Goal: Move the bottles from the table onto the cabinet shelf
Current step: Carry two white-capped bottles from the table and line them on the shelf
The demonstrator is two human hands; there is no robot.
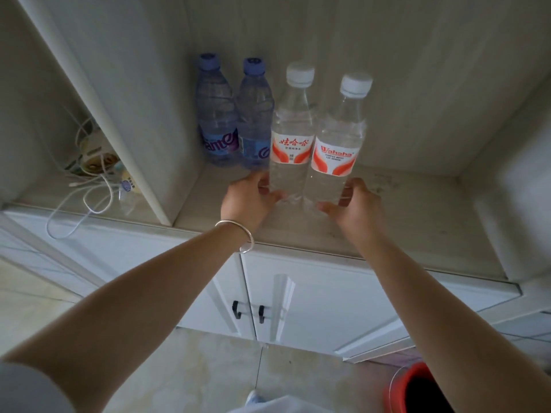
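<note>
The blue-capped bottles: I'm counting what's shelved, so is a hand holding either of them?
No. The two blue-capped bottles stand untouched on the shelf, while the left hand and right hand each grip a white-capped bottle.

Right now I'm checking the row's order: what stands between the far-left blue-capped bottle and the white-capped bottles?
In the head view, a second blue-capped bottle stands between the far-left blue-capped bottle and the white-capped bottles.

Two clear white-capped plastic bottles (290, 135) (338, 144); two blue-tinted blue-capped plastic bottles (215, 114) (255, 114); one red plastic bucket (417, 389).
</note>
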